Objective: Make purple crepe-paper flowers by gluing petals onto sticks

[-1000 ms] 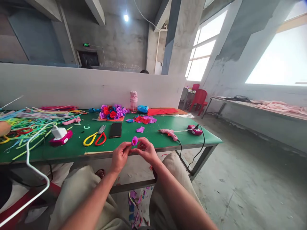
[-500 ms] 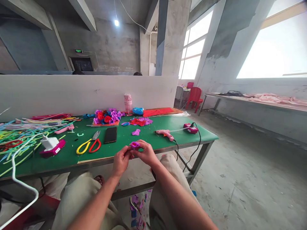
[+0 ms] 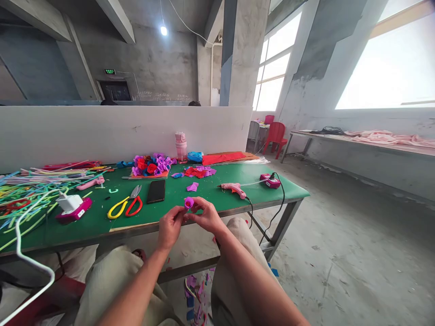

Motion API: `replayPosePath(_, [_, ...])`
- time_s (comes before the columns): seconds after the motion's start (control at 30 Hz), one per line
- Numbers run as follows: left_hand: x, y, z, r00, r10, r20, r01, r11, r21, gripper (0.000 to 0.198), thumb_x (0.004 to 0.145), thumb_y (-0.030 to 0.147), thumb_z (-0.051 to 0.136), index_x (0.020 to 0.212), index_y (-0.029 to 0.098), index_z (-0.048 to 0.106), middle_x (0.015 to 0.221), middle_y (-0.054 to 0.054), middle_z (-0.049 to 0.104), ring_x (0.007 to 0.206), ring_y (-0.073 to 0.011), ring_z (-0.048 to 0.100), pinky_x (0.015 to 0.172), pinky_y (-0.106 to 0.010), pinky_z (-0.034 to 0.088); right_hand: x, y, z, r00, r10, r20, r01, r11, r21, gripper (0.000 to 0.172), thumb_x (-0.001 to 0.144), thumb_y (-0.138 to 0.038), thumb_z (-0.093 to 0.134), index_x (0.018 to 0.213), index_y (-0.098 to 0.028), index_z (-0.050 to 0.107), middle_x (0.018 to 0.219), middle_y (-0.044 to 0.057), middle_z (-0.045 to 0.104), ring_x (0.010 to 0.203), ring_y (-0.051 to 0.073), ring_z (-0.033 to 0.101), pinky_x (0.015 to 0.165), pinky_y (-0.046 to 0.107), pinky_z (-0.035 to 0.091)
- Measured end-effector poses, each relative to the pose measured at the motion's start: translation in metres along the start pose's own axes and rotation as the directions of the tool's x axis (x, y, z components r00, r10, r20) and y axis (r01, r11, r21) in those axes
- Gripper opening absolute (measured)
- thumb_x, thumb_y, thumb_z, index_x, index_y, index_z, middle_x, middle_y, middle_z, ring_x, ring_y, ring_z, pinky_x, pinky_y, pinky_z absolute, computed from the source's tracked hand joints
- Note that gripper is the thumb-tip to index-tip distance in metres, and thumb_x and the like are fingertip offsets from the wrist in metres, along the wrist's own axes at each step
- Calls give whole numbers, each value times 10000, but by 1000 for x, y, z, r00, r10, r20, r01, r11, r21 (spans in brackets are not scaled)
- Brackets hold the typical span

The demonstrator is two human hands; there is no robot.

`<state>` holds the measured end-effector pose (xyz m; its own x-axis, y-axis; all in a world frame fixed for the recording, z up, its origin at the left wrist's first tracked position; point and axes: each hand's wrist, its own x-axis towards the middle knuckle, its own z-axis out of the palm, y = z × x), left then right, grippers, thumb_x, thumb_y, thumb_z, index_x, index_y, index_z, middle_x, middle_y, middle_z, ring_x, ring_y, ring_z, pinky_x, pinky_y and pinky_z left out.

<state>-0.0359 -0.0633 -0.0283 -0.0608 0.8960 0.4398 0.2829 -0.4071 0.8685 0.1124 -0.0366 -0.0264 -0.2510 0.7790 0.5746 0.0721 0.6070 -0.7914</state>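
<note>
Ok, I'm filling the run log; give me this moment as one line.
left hand: holding purple flower from below | right hand: at its right edge | green table: scissors, phone, glue gun

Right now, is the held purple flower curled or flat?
Curled. The purple flower shows a rounded, cup-like rim between the left hand and the right hand.

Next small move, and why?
I'd probably send the right hand to the loose purple piece, with the left hand holding the purple flower near its base: that piece lies just beyond the flower, apart from the red-and-purple pile, so it looks easiest to pick up.
</note>
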Motion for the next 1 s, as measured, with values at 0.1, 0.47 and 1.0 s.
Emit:
replayPosePath(0.1, [1,-2,1,999,-52,3,52,998,-48,166,749,372,620,774,214,664,603,10,634,541,-149,592,558,-242,489,2,5,2,994,110,-3,-108,984,139,388,648,-374,757,977,-198,652,867,21,622,709,129,536,661,251,470])
replayPosePath(0.47, [3,-4,6,986,-159,48,164,977,-135,288,709,456,670,785,179,685,508,12,608,469,-138,558,500,-238,469,4,-1,3,924,345,165,-379,767,517,404,574,-417,799,846,-150,665,748,0,652,663,124,600,703,289,513])
replayPosePath(1.0, [1,3,8,981,-157,111,176,966,-190,217,721,395,661,704,180,650,516,31,583,434,-96,492,455,-208,390,4,-2,-4,917,338,211,-398,763,509,344,649,-440,754,837,-162,679,754,-4,652,651,117,614,722,290,507])
